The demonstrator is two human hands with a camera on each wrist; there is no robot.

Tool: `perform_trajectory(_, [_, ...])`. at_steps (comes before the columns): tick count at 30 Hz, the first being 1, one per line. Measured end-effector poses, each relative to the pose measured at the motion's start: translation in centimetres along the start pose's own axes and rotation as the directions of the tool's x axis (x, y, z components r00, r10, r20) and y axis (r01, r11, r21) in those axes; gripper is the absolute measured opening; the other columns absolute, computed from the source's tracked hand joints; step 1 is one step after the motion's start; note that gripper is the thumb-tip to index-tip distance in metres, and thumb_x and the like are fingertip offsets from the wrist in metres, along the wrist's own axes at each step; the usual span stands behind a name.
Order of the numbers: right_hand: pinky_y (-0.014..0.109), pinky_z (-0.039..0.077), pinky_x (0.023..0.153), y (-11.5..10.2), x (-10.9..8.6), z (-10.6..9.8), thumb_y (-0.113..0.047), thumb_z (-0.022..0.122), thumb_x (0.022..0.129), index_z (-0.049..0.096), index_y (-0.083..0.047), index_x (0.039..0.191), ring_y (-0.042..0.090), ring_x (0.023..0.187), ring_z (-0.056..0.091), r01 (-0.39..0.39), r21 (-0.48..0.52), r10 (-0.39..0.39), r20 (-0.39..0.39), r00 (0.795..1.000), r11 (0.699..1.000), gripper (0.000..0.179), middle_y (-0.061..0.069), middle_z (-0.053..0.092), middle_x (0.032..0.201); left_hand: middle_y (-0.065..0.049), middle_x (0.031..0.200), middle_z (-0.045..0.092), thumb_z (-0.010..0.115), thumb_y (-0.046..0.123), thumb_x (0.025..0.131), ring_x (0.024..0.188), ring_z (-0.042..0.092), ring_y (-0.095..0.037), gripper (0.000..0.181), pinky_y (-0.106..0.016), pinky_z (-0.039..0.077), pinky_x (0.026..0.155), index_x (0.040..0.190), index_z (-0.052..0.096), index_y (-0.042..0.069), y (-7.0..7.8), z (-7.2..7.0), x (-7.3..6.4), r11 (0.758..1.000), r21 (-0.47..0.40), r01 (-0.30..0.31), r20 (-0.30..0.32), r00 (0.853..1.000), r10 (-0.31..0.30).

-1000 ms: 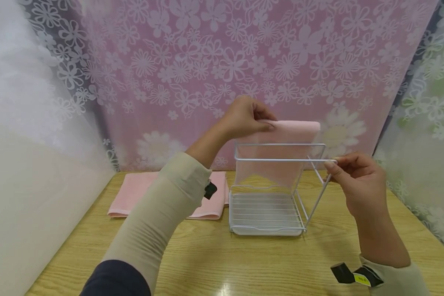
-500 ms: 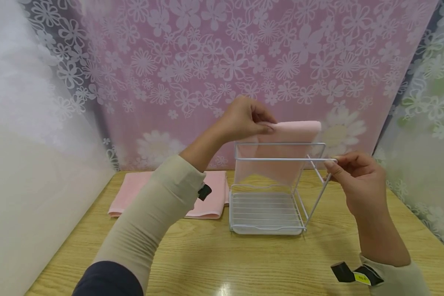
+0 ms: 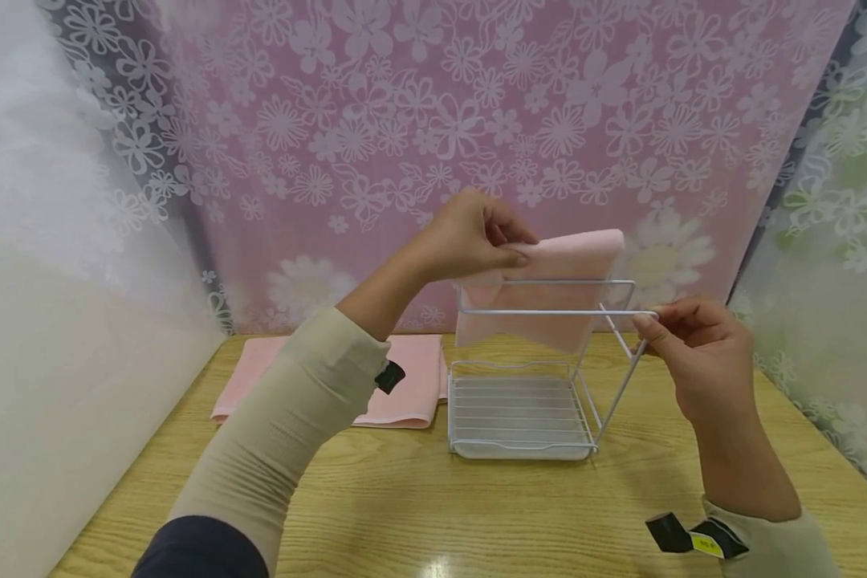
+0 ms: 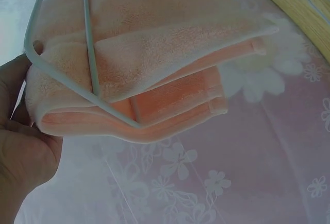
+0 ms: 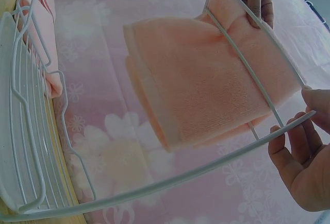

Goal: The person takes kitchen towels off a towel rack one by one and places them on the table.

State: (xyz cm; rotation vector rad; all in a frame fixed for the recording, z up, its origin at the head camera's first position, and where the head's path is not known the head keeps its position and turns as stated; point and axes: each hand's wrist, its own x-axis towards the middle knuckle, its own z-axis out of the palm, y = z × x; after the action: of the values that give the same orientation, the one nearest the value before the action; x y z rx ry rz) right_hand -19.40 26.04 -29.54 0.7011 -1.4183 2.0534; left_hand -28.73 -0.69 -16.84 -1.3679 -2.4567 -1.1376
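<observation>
In the head view my left hand (image 3: 470, 233) pinches the top fold of a pink towel (image 3: 567, 253) between thumb and fingers. The folded towel hangs down at the upper bars of a white wire rack (image 3: 542, 311), its right end tilted up. From the left wrist view, the rack's bars cross the towel (image 4: 154, 54) and its layered edges show. My right hand (image 3: 715, 361) holds the rack's upper right corner. Thumb and fingers of the right hand (image 5: 304, 157) sit around the bar end in the right wrist view.
At the rack's base lies a white drip tray (image 3: 520, 409) under a wire grid. A second folded pink towel (image 3: 412, 385) rests on the wooden table (image 3: 433, 514) to the left, partly behind the left sleeve. Floral curtains (image 3: 376, 120) stand behind and on both sides.
My left hand has shifted slightly left with the towel. The towel's right end now tilts higher, and its lower edge has risen. The right hand and rack stay put.
</observation>
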Motion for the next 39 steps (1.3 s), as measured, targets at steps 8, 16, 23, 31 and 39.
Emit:
perform_trajectory(8, [0.023, 0.056, 0.061, -0.1, 0.0, 0.1, 0.024, 0.056, 0.085, 0.058, 0.014, 0.088, 0.018, 0.066, 0.061, -0.007, -0.019, 0.007, -0.009, 1.0, 1.0, 0.011, 0.011, 0.064, 0.082, 0.004, 0.086, 0.073, 0.079, 0.008, 0.083, 0.078, 0.065, -0.012, 0.013, -0.027, 0.054, 0.07, 0.096, 0.078, 0.008, 0.0, -0.2, -0.4, 0.999, -0.035, -0.025, 0.004, 1.0, 0.026])
perform_trajectory(16, [0.023, 0.056, 0.061, -0.1, -0.1, 0.1, 0.024, 0.056, 0.085, 0.058, 0.014, 0.088, 0.018, 0.065, 0.061, -0.003, -0.029, 0.003, -0.008, 1.0, 1.0, 0.011, 0.011, 0.064, 0.083, 0.004, 0.082, 0.072, 0.079, 0.005, 0.081, 0.075, 0.067, -0.012, 0.013, -0.029, 0.054, 0.067, 0.094, 0.078, 0.006, 0.1, -0.3, -0.9, 0.996, -0.056, -0.069, 0.01, 0.998, 0.069])
perform_trajectory(23, [0.022, 0.056, 0.061, -0.1, -0.1, 0.2, 0.024, 0.057, 0.085, 0.058, 0.014, 0.088, 0.018, 0.066, 0.061, -0.005, -0.032, 0.004, -0.016, 1.0, 0.999, 0.01, 0.011, 0.064, 0.084, 0.005, 0.083, 0.072, 0.08, 0.007, 0.081, 0.075, 0.067, -0.011, 0.012, -0.028, 0.053, 0.063, 0.093, 0.079, 0.008, 0.2, -0.2, -1.3, 0.996, -0.048, -0.074, 0.007, 0.997, 0.074])
perform_trajectory(31, [0.023, 0.056, 0.061, -0.1, -0.1, 0.2, 0.025, 0.056, 0.085, 0.057, 0.014, 0.087, 0.018, 0.066, 0.061, 0.002, -0.012, -0.002, -0.008, 1.0, 1.0, 0.011, 0.012, 0.064, 0.084, 0.003, 0.083, 0.073, 0.08, 0.006, 0.081, 0.074, 0.068, -0.01, 0.012, -0.027, 0.052, 0.061, 0.093, 0.079, 0.006, 0.4, -0.2, -1.4, 0.996, -0.04, -0.079, 0.005, 0.997, 0.08])
perform_trajectory(39, [0.023, 0.056, 0.061, -0.1, -0.1, 0.2, 0.025, 0.056, 0.085, 0.057, 0.014, 0.088, 0.018, 0.066, 0.06, 0.0, -0.018, 0.0, -0.007, 1.0, 1.0, 0.011, 0.012, 0.064, 0.084, 0.002, 0.084, 0.073, 0.08, 0.007, 0.081, 0.074, 0.067, -0.011, 0.013, -0.027, 0.05, 0.059, 0.093, 0.079, 0.006, 0.5, -0.5, -1.9, 0.996, -0.052, -0.07, -0.004, 0.998, 0.069])
